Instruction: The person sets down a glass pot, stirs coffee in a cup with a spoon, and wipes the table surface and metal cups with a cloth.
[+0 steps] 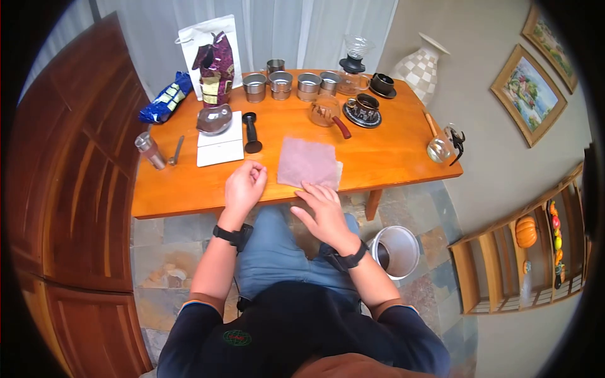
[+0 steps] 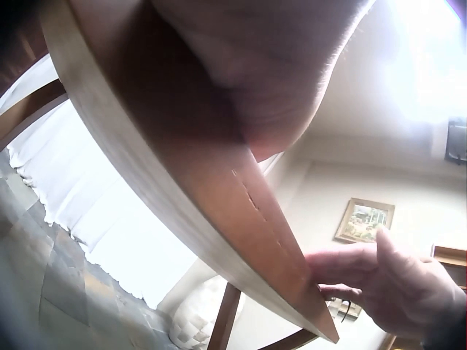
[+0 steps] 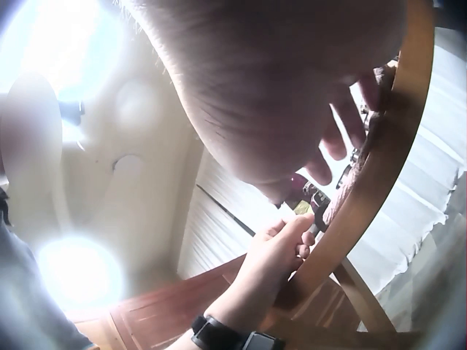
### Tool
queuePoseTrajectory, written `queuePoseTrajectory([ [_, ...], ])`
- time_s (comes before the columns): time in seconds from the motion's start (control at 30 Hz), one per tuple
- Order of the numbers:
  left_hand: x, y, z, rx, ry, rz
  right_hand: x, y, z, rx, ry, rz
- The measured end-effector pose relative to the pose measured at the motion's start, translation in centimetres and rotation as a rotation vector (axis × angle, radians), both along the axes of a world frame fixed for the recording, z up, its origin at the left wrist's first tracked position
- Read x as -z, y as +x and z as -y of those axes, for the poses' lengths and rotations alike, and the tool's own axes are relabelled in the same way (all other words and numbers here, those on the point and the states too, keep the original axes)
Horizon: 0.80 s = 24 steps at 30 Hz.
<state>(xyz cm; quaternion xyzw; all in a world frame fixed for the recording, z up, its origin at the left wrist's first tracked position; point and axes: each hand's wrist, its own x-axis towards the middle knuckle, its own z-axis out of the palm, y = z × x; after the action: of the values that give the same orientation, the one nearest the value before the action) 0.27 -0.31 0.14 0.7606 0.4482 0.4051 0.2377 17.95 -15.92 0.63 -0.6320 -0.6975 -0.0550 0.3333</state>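
Note:
A folded pink cloth (image 1: 307,160) lies near the front edge of the wooden table (image 1: 378,151), with a paler corner showing at its right side. Fingers of my right hand (image 1: 326,213) lie extended over the cloth's near edge, the thumb spread apart. To the left of the cloth, my left hand (image 1: 244,188) rests by the table edge with its fingers loosely curled, and nothing shows in it. Beyond it are a black-handled tamper-like tool (image 1: 252,133) and a white scale (image 1: 220,148) bearing a grey dish (image 1: 215,120).
Several metal cups (image 1: 281,85) line the back. A glass pot with a red handle (image 1: 325,111) and a dark cup on a saucer (image 1: 363,112) stand behind the cloth. Bags (image 1: 216,72) and a grinder (image 1: 150,151) are left, a glass vessel (image 1: 441,148) right. A bin (image 1: 396,252) stands below.

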Motion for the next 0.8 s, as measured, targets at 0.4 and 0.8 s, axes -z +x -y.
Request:
queuePoseTrajectory([
  [0.4, -6.4, 5.4, -1.1, 0.401, 0.197, -0.182, 1.4, 11.2, -4.8, 0.131, 0.093, -0.37],
  [0.8, -4.7, 15.9, -7.0, 0.636, 0.239, -0.702, 2.4, 13.0, -4.0, 0.193, 0.132, -0.32],
])
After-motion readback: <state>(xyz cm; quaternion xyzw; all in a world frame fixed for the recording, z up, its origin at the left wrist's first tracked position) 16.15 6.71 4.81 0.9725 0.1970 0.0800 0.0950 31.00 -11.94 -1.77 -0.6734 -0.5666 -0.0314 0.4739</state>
